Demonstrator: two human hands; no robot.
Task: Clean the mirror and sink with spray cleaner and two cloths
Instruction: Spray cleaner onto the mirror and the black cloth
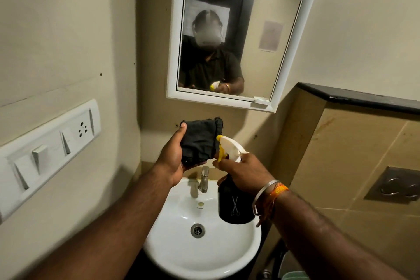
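The head view showed the person standing over the washbasin point(236, 254), both hands raised between it and the mirror point(229, 29). The left hand point(175, 154) gripped a folded black cloth point(200, 141), thumb along its near edge. The right hand point(245, 170) was wrapped around the neck of the spray bottle point(234, 204), a finger at the yellow trigger, with the white nozzle just beside the cloth and pointing at it.

The step in hand looked like wetting the cloth with cleaner (or a last aim before the squeeze). The next move would probably call for a trigger pull, then lifting the cloth to the mirror glass, which hung above and just behind the hands.

The bottle's black body hid its contents, so its fill could not be told. The basin held no standing water; its drain point(197, 230) sat open near the middle, and the tap point(203, 178) stood at the back rim. Only one cloth was clearly in view.
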